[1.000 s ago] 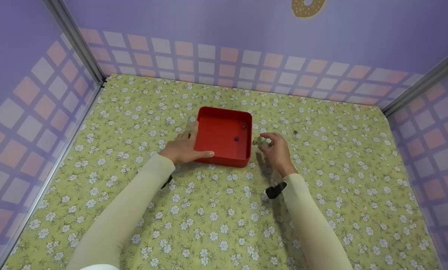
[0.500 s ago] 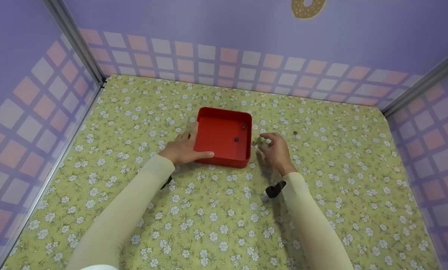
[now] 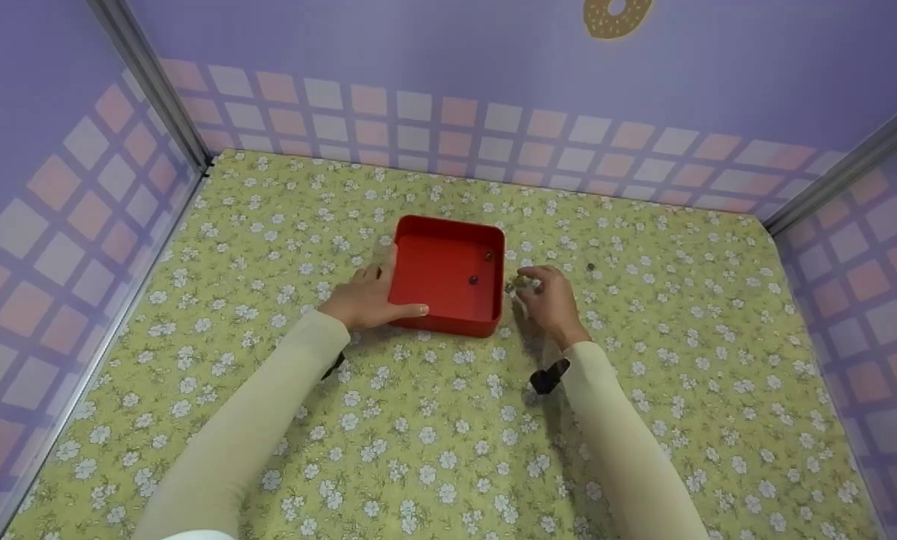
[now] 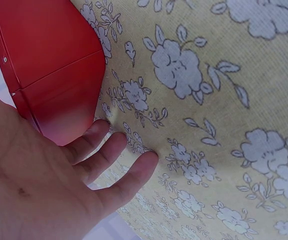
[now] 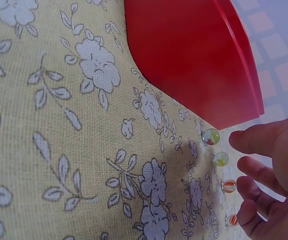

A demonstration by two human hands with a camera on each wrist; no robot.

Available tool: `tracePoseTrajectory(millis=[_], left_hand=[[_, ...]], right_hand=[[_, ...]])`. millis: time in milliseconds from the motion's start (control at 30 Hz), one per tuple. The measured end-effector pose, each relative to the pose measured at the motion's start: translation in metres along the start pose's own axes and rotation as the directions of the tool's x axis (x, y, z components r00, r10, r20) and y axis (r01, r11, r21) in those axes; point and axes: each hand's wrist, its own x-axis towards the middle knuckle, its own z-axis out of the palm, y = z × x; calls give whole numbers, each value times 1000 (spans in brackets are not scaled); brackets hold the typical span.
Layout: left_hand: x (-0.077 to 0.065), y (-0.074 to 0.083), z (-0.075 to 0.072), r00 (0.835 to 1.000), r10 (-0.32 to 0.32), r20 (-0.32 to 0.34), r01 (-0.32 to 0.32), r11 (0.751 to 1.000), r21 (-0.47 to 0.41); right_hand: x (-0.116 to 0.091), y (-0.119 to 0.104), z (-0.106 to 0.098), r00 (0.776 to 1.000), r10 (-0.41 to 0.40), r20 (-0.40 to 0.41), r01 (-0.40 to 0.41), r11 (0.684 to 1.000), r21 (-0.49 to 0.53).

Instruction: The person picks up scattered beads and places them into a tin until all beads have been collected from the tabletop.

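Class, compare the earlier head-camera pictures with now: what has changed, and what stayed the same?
Very little: the right hand appears to have edged slightly left, toward the red box; no hold visibly changed. The left hand stays against the box, with the two marbles inside and the lone marble unmoved.

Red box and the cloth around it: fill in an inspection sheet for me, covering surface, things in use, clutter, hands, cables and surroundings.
Surface: floral cloth, yellow-green with white flowers.
Things in use: red box with two marbles inside; four clear marbles outside its right side; lone small round thing farther right.
Clutter: nothing seen.
Hands: left hand rests against the box's left side; right hand is beside the four marbles, contact unclear.
Cables: nothing seen.
Surroundings: purple walls, checked lower down; doughnut picture.
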Motion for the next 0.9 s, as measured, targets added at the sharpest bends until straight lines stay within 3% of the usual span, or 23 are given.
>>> tracePoseTrajectory(millis=[267,900], left_hand=[[-2,0,1,1000,-1,-11,1,1000,-5],[-3,2,-2,1000,-1,-10,1,1000,5]], right_hand=[[4,-1,2,998,57,22,-57,998,13],[10,4,5,998,60,26,-59,998,-27]])
